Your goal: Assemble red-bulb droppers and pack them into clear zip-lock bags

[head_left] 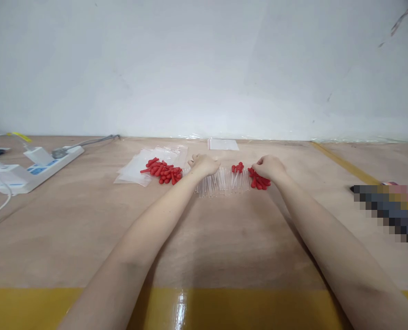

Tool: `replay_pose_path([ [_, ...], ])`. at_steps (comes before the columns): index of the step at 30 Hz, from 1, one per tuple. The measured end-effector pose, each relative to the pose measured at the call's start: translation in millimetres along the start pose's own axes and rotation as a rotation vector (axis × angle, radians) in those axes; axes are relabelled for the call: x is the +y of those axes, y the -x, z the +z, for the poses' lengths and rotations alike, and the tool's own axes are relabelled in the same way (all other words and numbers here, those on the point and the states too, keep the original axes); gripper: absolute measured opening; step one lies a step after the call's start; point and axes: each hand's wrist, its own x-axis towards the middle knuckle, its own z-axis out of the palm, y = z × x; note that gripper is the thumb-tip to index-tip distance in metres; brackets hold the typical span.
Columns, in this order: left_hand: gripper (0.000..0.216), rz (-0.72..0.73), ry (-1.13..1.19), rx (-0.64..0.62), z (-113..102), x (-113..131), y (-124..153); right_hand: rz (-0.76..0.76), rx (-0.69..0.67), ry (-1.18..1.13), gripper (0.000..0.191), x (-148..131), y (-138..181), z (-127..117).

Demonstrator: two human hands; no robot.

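My left hand (204,164) is above the row of thin clear tubes (221,181), back turned up and fingers apart, with nothing visible in it. The tubes lie side by side in the middle of the table. My right hand (270,167) is at the tubes' right end, thumb and fingers pinched on a red rubber bulb (251,171). Below it lies a small heap of red rubber bulbs (260,182). Several tubes near the right end carry red bulbs (237,167) on their far tips. A larger pile of red bulbs (161,171) sits left of the tubes.
Clear plastic bags (131,169) lie under and beside the left pile. Another small bag (223,145) is by the wall. A white power strip (57,161) with plugs and cables stands at left. Yellow tape (348,166) crosses the table, and a blurred-out object (393,211) is at right.
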Motion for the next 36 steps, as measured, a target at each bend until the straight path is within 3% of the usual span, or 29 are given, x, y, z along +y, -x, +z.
replay_pose_path([
  [5, 0.028, 0.152, 0.164, 0.031, -29, -23, 21, -0.009, -0.154, -0.101, 0.018, 4, -3, -1],
  [7, 0.018, 0.247, 0.310, 0.104, -36, -38, 33, -0.006, -0.166, -0.125, 0.019, 7, -5, -3],
  [11, 0.011, 0.441, 0.426, 0.113, -37, -68, 58, -0.088, 0.014, -0.272, 0.026, 3, -1, -8],
  [16, 0.014, 0.572, 0.243, 0.298, -14, -90, 65, -0.478, 0.207, -0.491, 0.024, -26, 26, 12],
  [19, 0.015, 0.612, 0.154, 0.392, 0, -94, 61, -0.778, 0.222, -0.554, 0.018, -42, 44, 38],
  [23, 0.016, 0.644, 0.090, 0.413, 4, -93, 60, -0.976, 0.241, -0.541, 0.018, -50, 57, 62],
  [36, 0.016, 0.740, 0.151, 0.397, 4, -93, 61, -1.053, 0.245, -0.528, 0.017, -53, 64, 63],
])
